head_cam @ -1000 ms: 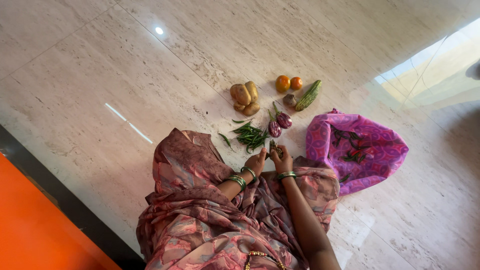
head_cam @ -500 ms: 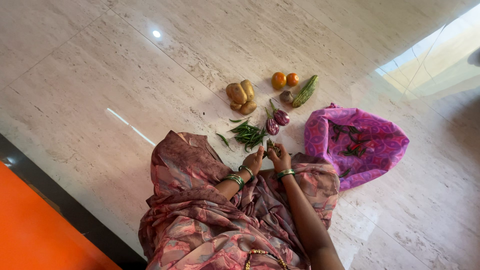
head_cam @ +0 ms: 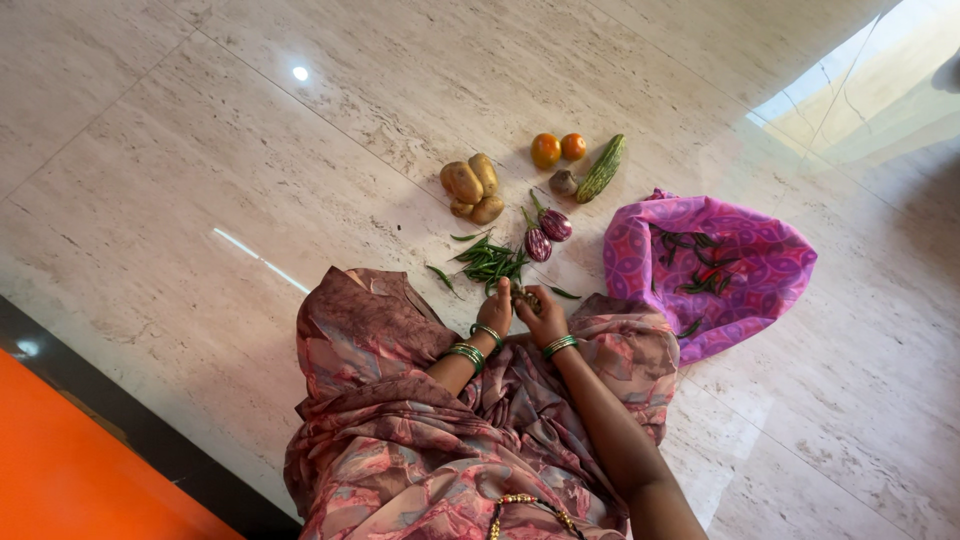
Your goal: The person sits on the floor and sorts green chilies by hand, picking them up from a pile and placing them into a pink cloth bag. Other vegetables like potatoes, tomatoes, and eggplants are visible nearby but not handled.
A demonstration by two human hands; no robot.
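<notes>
A person seated on a pale marble floor (head_cam: 200,180) works both hands at the near edge of a small heap of green chillies (head_cam: 490,262), the left hand (head_cam: 497,308) and right hand (head_cam: 543,315) close together with a small dark-green bunch (head_cam: 524,296) pinched between them; the view is too small to tell whether it is chillies or stems, or which fingers carry the hold. Judged from this view, the handling is best done with fingertips only, the bunch kept low over the floor so loose pieces drop beside the heap rather than onto the patterned cloth of the lap (head_cam: 400,420). The grip of each hand looks curled nearly together around the bunch, fingers bent inward, though how tightly either is closed cannot be told. The heap lies just ahead of the hands, with one stray chilli (head_cam: 441,277) to its left and another (head_cam: 563,292) to its right. Beyond it lie two small purple aubergines (head_cam: 546,233), a cluster of potatoes (head_cam: 470,187), two tomatoes (head_cam: 558,149), a small brownish bulb (head_cam: 563,182) and a striped green cucumber (head_cam: 601,168). To the right, a pink patterned cloth bag (head_cam: 740,290) lies open with more green and red chillies inside
</notes>
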